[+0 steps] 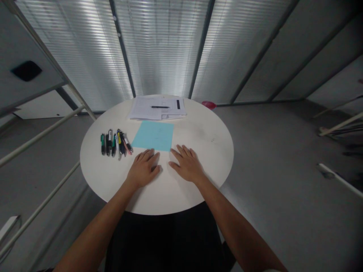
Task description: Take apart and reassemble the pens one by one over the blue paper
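Both palms face down on a round white table [167,196]. My left hand [143,168] lies open, fingers spread, by the lower edge of a light blue sheet of paper [154,135]. Its mirror, my right hand [187,163], rests open near the sheet's lower right corner. Neither hand holds anything. To the left of the sheet is a loose cluster of several pens and markers [114,144], some with green, yellow or black parts. Whether any fingertip touches the paper I cannot tell.
A stack of printed papers [144,108] lies at the table's far side, with a black pen [160,107] on top. Something pink-red [209,104] shows beyond the far right edge. A white-framed board stand [45,126] is at the left; blinds [161,49] hang behind.
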A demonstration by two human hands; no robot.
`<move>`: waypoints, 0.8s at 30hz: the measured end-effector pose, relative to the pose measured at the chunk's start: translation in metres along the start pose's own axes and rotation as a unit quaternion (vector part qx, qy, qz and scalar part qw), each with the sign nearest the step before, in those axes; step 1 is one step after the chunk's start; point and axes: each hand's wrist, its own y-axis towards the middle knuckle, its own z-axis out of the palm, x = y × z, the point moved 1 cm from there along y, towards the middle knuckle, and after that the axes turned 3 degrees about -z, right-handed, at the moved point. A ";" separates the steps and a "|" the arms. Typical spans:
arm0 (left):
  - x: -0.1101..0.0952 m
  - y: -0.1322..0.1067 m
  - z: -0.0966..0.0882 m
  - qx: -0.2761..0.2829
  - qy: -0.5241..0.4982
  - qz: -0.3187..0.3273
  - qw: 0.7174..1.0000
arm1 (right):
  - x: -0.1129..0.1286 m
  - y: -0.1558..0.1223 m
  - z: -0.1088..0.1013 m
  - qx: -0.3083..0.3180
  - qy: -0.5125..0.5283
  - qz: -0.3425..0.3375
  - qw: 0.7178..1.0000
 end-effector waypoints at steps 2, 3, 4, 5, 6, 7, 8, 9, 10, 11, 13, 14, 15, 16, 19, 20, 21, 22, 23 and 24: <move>0.000 0.000 0.001 -0.002 0.000 0.000 1.000 | 0.000 -0.001 0.000 -0.002 0.005 0.001 1.000; 0.000 0.000 0.000 -0.005 0.000 0.001 1.000 | -0.001 -0.001 0.000 -0.004 0.009 0.001 1.000; 0.000 0.000 0.000 -0.011 -0.001 0.001 1.000 | -0.001 -0.001 0.000 -0.008 0.012 0.004 1.000; 0.000 0.000 -0.001 -0.021 -0.002 -0.003 1.000 | -0.002 -0.001 -0.001 -0.013 0.017 0.008 1.000; 0.000 -0.001 -0.002 -0.033 -0.004 -0.011 0.999 | -0.003 0.000 -0.002 -0.019 0.022 0.014 0.999; 0.000 -0.001 -0.003 -0.046 -0.004 -0.026 0.999 | -0.003 0.001 -0.003 -0.027 0.028 0.020 0.999; 0.000 -0.001 -0.005 -0.058 -0.001 -0.044 0.997 | -0.002 0.003 -0.004 -0.033 0.034 0.025 0.999; 0.000 -0.001 -0.006 -0.067 0.004 -0.064 0.996 | -0.001 0.005 -0.004 -0.037 0.040 0.024 0.998; 0.000 -0.002 -0.007 -0.072 0.009 -0.080 0.994 | 0.001 0.009 -0.005 -0.039 0.046 0.018 0.998; 0.000 -0.002 -0.007 -0.073 0.013 -0.088 0.993 | 0.004 0.013 -0.005 -0.034 0.050 0.002 0.998; 0.001 -0.001 -0.007 -0.073 0.017 -0.089 0.993 | 0.013 0.023 -0.003 -0.011 0.052 -0.049 0.997; 0.001 -0.001 -0.006 -0.075 0.016 -0.085 0.993 | 0.018 0.028 -0.001 0.004 0.050 -0.076 0.996; 0.002 -0.001 -0.006 -0.077 0.015 -0.082 0.994 | 0.023 0.032 0.001 0.019 0.046 -0.096 0.994; 0.002 -0.001 -0.005 -0.080 0.014 -0.081 0.993 | 0.026 0.036 0.003 0.033 0.040 -0.107 0.993; 0.003 0.000 -0.004 -0.085 0.014 -0.083 0.993 | 0.026 0.037 0.005 0.050 0.028 -0.111 0.992; 0.003 0.000 -0.004 -0.085 0.013 -0.085 0.993 | 0.023 0.035 0.005 0.048 0.027 -0.109 0.993; 0.003 0.000 -0.004 -0.084 0.011 -0.088 0.993 | 0.018 0.031 0.003 0.047 0.026 -0.109 0.993; 0.003 0.000 -0.005 -0.083 0.010 -0.091 0.992 | 0.012 0.026 0.001 0.048 0.027 -0.109 0.993; 0.003 0.000 -0.005 -0.082 0.008 -0.093 0.992 | 0.005 0.021 -0.001 0.049 0.027 -0.109 0.993; 0.003 0.000 -0.004 -0.081 0.007 -0.095 0.992 | -0.003 0.015 -0.003 0.046 0.029 -0.106 0.993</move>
